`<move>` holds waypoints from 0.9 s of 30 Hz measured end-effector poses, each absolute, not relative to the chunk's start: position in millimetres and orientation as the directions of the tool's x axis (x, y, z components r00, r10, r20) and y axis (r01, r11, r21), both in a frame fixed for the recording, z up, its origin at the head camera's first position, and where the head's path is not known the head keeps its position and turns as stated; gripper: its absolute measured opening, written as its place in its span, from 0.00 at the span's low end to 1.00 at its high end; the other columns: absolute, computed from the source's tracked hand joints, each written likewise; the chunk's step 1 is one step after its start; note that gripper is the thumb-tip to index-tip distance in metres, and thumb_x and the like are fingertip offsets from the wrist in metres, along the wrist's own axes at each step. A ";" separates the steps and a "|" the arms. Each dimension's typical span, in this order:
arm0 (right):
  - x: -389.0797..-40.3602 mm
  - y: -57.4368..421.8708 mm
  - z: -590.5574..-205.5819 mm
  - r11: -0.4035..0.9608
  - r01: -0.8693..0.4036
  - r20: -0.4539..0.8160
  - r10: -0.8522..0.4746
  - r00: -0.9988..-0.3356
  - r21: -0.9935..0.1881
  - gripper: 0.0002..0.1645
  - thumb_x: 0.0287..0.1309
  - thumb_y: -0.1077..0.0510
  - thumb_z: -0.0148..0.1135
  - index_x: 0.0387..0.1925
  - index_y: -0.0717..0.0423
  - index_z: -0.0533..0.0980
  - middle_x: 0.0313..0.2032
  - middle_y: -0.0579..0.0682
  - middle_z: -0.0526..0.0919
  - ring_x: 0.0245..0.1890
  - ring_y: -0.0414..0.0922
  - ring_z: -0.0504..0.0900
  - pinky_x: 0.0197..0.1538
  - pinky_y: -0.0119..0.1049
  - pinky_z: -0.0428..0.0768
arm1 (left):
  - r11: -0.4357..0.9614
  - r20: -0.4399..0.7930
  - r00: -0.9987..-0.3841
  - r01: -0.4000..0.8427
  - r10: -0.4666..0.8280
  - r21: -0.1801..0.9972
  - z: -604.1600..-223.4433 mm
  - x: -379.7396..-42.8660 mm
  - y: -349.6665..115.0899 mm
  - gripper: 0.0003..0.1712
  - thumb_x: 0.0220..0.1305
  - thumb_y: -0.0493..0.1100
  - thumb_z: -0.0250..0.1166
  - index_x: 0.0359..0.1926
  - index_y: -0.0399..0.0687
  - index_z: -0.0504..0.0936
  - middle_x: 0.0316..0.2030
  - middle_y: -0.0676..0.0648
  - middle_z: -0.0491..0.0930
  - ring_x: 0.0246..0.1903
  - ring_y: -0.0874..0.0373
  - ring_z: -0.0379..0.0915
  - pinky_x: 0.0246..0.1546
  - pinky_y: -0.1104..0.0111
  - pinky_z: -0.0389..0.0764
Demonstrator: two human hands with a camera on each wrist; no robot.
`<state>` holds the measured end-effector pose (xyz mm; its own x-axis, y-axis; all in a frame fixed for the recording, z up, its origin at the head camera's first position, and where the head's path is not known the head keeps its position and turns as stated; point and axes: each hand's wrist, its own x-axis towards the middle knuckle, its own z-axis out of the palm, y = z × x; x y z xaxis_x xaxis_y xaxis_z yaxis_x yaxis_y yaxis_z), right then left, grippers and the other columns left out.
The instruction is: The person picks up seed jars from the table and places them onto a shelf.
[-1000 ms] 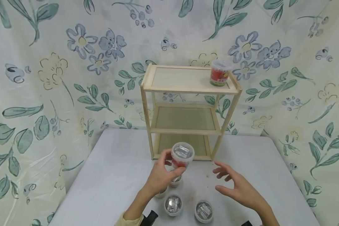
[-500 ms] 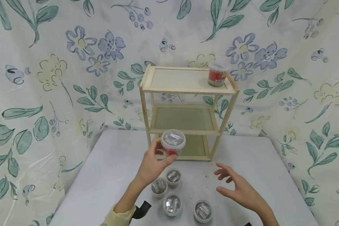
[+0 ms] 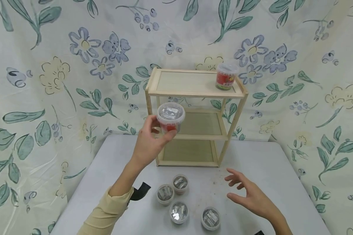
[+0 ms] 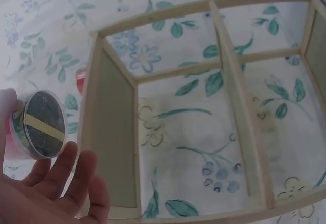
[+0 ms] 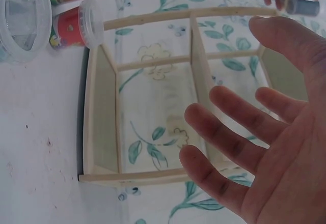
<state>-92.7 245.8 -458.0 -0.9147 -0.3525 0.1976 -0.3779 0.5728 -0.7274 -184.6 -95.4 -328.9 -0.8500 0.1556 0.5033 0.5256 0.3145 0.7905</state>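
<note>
My left hand (image 3: 150, 142) grips a clear plastic tub (image 3: 170, 118) with a lid and a red label, thumb on one side and fingers round the other. The tub is held upright in front of the wooden shelf's left side, between its top and middle boards. In the left wrist view, the tub's dark base with a yellow strip (image 4: 45, 127) faces the camera. My right hand (image 3: 250, 195) hovers over the right part of the table, fingers loosely spread and holding nothing; the right wrist view shows its bare palm (image 5: 285, 152).
The three-tier wooden shelf (image 3: 191, 137) stands at the table's back. A similar red-labelled tub (image 3: 226, 76) sits on its top right. Several lidded tubs stand on the white table (image 3: 111, 169) in front, including one tub (image 3: 210, 218) apart from the others. A patterned cloth hangs behind.
My left hand has lifted the tub up and to the left, from low before the shelf to between its upper boards. The right hand has barely moved.
</note>
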 end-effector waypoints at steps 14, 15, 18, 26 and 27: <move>-88.3 247.9 -457.5 0.580 -0.352 0.173 -0.341 -0.924 -0.735 0.43 0.58 0.50 0.70 0.71 0.44 0.61 0.52 0.37 0.79 0.47 0.39 0.79 0.48 0.34 0.78 | 0.483 0.613 -0.783 0.498 -0.106 0.720 -248.1 -240.3 -82.6 0.38 0.60 0.59 0.67 0.63 0.43 0.68 0.54 0.45 0.77 0.45 0.54 0.70 0.42 0.66 0.72; -88.1 248.0 -457.5 0.580 -0.353 0.176 -0.340 -0.924 -0.734 0.43 0.58 0.50 0.70 0.71 0.44 0.61 0.52 0.37 0.79 0.47 0.39 0.79 0.48 0.34 0.78 | 0.498 0.605 -0.787 0.478 -0.122 0.723 -245.2 -244.9 -80.2 0.38 0.60 0.60 0.67 0.63 0.43 0.68 0.55 0.46 0.77 0.47 0.55 0.71 0.44 0.66 0.73; -87.8 248.8 -457.7 0.575 -0.361 0.185 -0.341 -0.922 -0.734 0.43 0.58 0.51 0.70 0.71 0.43 0.61 0.52 0.37 0.79 0.47 0.37 0.79 0.48 0.34 0.78 | 0.548 0.575 -0.804 0.416 -0.151 0.726 -238.6 -258.6 -73.4 0.38 0.60 0.62 0.65 0.63 0.45 0.69 0.56 0.47 0.78 0.54 0.54 0.72 0.53 0.61 0.70; -87.1 254.4 -458.2 0.586 -0.368 0.211 -0.320 -0.924 -0.722 0.43 0.58 0.52 0.70 0.71 0.42 0.61 0.52 0.38 0.79 0.46 0.36 0.78 0.46 0.34 0.79 | 0.695 0.494 -0.848 0.237 -0.193 0.679 -231.5 -284.5 -61.2 0.37 0.62 0.64 0.61 0.62 0.45 0.71 0.55 0.47 0.79 0.57 0.50 0.66 0.61 0.47 0.47; -87.0 255.0 -458.2 0.590 -0.366 0.212 -0.316 -0.925 -0.720 0.43 0.58 0.52 0.70 0.71 0.42 0.61 0.52 0.37 0.79 0.46 0.36 0.78 0.46 0.34 0.79 | 0.710 0.484 -0.852 0.216 -0.198 0.670 -231.0 -286.2 -60.1 0.37 0.62 0.65 0.61 0.62 0.46 0.71 0.55 0.47 0.79 0.57 0.50 0.66 0.61 0.47 0.46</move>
